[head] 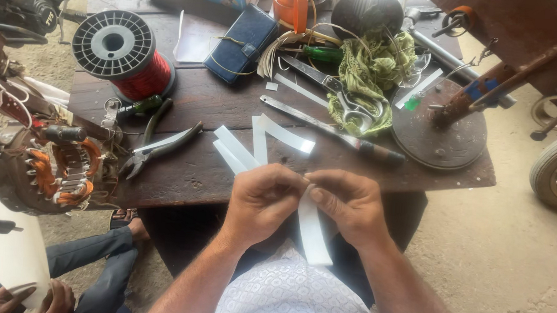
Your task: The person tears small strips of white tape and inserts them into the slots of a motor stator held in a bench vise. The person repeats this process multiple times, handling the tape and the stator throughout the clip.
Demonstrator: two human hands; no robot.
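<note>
Both hands pinch one white paper strip (313,230) at lower centre: left hand (261,199) and right hand (345,203) closed on its top end, fingertips meeting, rest hanging over the lap. Held close to the bench edge, likely for folding. More cut strips (241,150) lie just above on the wooden bench (190,171); pliers (157,146) left, scissors (337,93) upper centre, red wire spool (123,56) upper left.

White paper strip (313,230), apparently folded, hanging.
</note>
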